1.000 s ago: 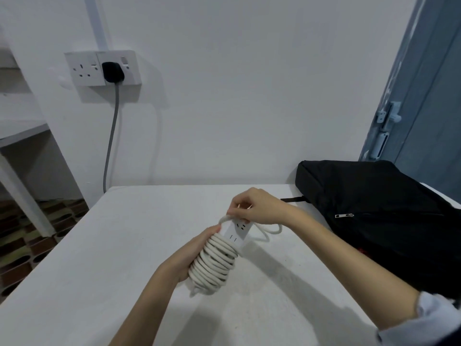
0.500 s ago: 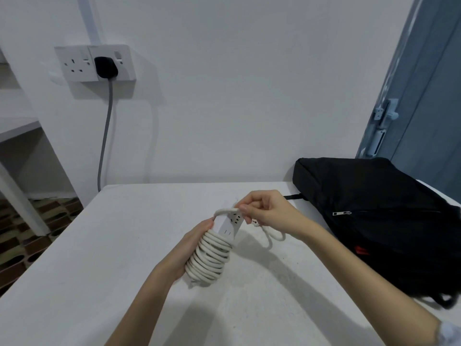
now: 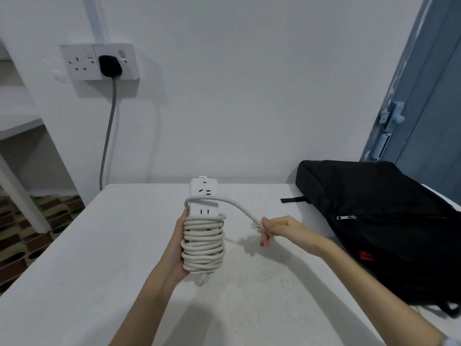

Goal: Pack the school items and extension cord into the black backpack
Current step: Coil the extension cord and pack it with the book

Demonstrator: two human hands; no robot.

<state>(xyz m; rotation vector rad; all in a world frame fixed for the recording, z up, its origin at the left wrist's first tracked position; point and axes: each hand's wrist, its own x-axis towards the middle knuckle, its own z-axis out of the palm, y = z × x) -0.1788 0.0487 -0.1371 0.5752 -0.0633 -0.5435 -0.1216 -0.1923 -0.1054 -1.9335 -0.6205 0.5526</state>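
I see the white extension cord (image 3: 203, 221) held upright above the white table (image 3: 74, 270), its power strip standing on end with the sockets facing me and the cable coiled in tight turns around its lower half. My left hand (image 3: 178, 248) wraps the coiled part from behind and from the left, palm against the turns, the fingers hidden on the far side, with the forearm rising from the bottom edge of the view. One loose turn of cable crosses the strip's face above the coils and arcs out to the right, where my right hand (image 3: 277, 229) pinches the free end, fingers curled around it, knuckles up, wrist level and the forearm stretching back to the lower right corner. The black backpack (image 3: 379, 221) lies flat on the table's right side, just beyond the right forearm, its zipper pull showing on the front. On the wall behind, a black plug (image 3: 109, 66) sits in a double socket (image 3: 98, 62), with a grey cable hanging from it.
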